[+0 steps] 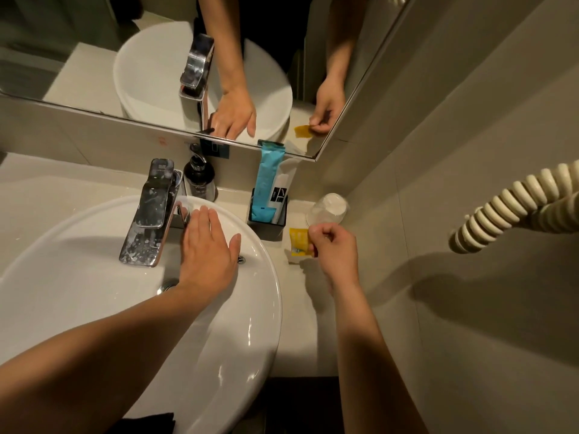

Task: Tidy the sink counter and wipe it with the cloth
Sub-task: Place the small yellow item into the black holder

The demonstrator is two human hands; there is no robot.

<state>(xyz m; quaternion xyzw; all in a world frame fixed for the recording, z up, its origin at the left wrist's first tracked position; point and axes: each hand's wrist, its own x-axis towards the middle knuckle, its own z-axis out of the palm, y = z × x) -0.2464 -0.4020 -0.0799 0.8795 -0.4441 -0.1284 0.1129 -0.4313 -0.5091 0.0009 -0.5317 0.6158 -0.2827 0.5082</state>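
Note:
My left hand [208, 245] lies flat, fingers spread, on the far rim of the white basin [263, 308], just right of the chrome tap [150, 214]. My right hand [333, 249] pinches the edge of a small yellow sachet [299, 241] above the beige counter [300, 324] to the right of the basin. A black holder [266, 223] with a blue packet and a white tube stands behind the sachet. A dark piece of fabric [147, 422], possibly the cloth, shows at the bottom edge.
A clear plastic cup [327, 209] lies tipped on the counter by the right wall. A dark soap pump bottle [199, 180] stands behind the tap. A mirror [94, 73] runs along the back. A coiled cream cord [507, 202] hangs on the right wall.

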